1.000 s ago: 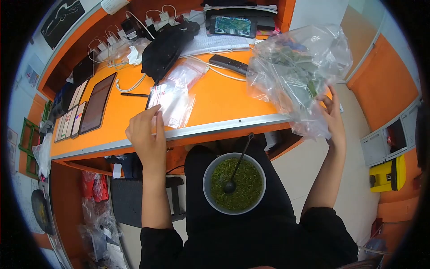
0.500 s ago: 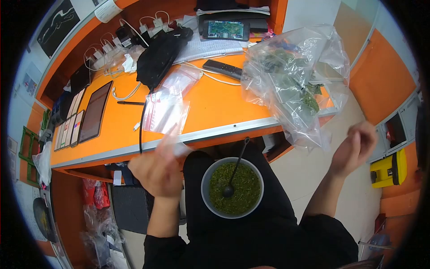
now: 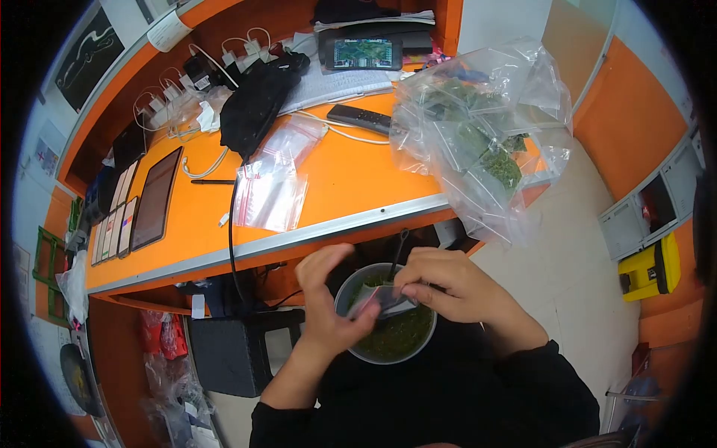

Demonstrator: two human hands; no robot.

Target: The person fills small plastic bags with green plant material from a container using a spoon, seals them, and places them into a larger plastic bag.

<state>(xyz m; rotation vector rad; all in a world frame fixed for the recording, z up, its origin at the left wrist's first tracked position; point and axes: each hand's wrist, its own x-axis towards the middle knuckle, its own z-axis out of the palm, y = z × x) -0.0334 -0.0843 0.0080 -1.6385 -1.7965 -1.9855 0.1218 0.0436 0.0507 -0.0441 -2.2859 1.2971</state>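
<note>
A small clear zip bag (image 3: 385,299) is between my hands, above the bowl. My right hand (image 3: 448,287) pinches its right side. My left hand (image 3: 325,306) touches its left edge, with thumb and fingers spread wide. Beneath them, a round bowl (image 3: 435,328) of chopped green stuff (image 3: 392,340) rests on my lap. The handle of a dark ladle (image 3: 401,246) sticks up from the bowl behind my right hand; its scoop is hidden. More clear zip bags (image 3: 272,198) lie on the orange desk (image 3: 351,179).
A large clear plastic bag (image 3: 478,142) with greens overhangs the desk's right edge. Also on the desk are a remote (image 3: 358,118), a lit phone (image 3: 362,54), a black cloth (image 3: 261,101), a tablet (image 3: 157,198) and several phones. A black stool (image 3: 228,355) stands at lower left.
Both hands have come together over the bowl. My left hand moved right with the small bag, and my right hand came in from the right and took hold of it.
</note>
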